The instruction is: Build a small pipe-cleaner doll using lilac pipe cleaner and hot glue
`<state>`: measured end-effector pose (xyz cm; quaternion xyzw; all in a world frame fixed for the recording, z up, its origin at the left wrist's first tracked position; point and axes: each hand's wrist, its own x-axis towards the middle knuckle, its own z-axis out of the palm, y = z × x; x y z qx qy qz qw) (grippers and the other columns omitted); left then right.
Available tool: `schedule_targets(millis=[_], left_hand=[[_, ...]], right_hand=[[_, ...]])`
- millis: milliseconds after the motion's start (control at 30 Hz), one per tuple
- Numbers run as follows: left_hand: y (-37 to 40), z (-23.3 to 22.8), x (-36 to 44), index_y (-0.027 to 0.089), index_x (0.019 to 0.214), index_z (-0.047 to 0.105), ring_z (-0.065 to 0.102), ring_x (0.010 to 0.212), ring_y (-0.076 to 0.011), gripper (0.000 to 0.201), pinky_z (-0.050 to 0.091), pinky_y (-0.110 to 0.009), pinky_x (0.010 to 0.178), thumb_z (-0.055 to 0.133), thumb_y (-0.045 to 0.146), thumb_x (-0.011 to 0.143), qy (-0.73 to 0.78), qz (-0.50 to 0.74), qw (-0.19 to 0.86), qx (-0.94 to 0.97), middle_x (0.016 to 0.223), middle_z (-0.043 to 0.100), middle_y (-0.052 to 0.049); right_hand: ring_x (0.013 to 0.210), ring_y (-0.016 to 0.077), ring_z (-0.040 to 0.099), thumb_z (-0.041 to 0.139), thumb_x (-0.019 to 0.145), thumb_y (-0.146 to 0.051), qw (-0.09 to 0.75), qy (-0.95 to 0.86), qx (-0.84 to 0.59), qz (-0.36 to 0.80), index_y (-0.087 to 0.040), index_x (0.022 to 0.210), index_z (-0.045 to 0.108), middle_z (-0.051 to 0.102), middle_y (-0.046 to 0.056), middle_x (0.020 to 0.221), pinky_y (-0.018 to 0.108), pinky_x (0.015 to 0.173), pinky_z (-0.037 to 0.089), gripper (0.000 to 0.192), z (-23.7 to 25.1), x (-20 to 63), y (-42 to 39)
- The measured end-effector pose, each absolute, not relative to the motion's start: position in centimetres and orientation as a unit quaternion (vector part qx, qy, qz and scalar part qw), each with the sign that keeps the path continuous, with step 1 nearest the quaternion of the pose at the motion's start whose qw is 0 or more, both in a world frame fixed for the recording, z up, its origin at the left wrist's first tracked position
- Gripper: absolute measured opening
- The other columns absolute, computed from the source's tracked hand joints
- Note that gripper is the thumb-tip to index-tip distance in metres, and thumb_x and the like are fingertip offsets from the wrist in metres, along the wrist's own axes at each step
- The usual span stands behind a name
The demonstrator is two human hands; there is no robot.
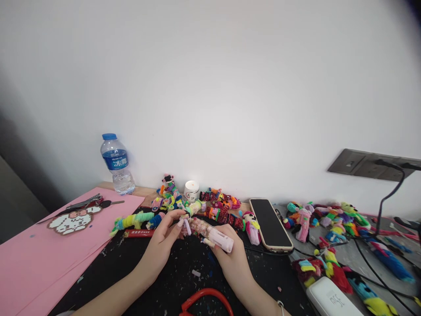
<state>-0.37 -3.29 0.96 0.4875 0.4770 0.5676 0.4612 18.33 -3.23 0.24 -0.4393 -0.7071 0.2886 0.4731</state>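
Note:
A pipe-cleaner figure with a pale pink plastic body (224,241) is held between my two hands, tilted, over the black mat (177,281). My right hand (235,254) is closed around its plastic end. At the upper end, the fingers of my left hand (166,232) pinch the fuzzy part, where a small lilac strip (187,227) sticks out. What lies under my fingertips is partly hidden. Just below, a small pale scrap (196,273) rests on the mat. Red-handled scissors or pliers (210,292) show at the bottom edge, their blades out of view.
Behind my hands stand a white cup (191,191) and several pipe-cleaner dolls (168,188). A phone (270,224) lies to the right, near a white power bank (333,298), cables and more dolls (304,221). Pink paper (29,267) and a water bottle (118,164) are left.

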Motion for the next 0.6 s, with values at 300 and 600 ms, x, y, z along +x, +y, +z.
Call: schedule_targets(millis=[300, 600], left_hand=[[-3.31, 0.90, -0.42, 0.024, 0.105, 0.057, 0.055, 0.079, -0.0170, 0.027, 0.046, -0.028, 0.072, 0.052, 0.039, 0.083, 0.476, 0.568, 0.461, 0.488, 0.099, 0.060, -0.002], [-3.38, 1.01, -0.37, 0.024, 0.104, 0.058, 0.056, 0.080, -0.0170, 0.027, 0.046, -0.027, 0.072, 0.054, 0.039, 0.082, 0.476, 0.572, 0.457, 0.487, 0.099, 0.060, -0.002]], right_hand=[[0.075, 0.0169, 0.056, 0.056, 0.079, -0.011, 0.474, -0.706, -0.435, 0.295, -0.019, 0.083, 0.063, 0.059, 0.000, 0.081, 0.026, 0.066, 0.042, 0.012, 0.15, 18.35, -3.14], [0.075, 0.0169, 0.056, 0.055, 0.079, -0.011, 0.473, -0.703, -0.438, 0.301, -0.020, 0.083, 0.062, 0.059, 0.000, 0.081, 0.026, 0.066, 0.041, 0.012, 0.11, 18.33, -3.22]])
